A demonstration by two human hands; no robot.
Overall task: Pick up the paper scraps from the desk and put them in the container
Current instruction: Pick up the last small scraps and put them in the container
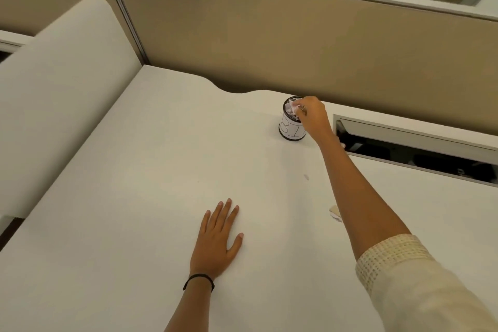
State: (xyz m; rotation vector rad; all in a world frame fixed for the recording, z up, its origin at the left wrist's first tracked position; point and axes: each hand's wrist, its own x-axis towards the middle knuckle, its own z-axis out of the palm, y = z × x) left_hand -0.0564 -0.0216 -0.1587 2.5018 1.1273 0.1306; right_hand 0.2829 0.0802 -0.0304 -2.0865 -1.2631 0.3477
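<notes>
On the broad white desk (121, 197), the left hand (219, 234) lies flat at about 6 o'clock, fingers straight and slightly spread, holding nothing. Toward 1 o'clock stands the small round black container with a white hand-lettered label (291, 131), upright near the desk's back edge. The right hand (312, 116) reaches over its rim from the 4 o'clock side, fingers curled and pinching a crumpled white paper scrap (292, 108) right at the opening. To do this step well, the pinch should let go only once the scrap is inside the rim, with no sideways push that could tip the light container. A tan-and-white torn scrap (334, 213) lies on the desk just beside the right forearm, at 3 o'clock from the left hand, and is probably the next one to collect.
</notes>
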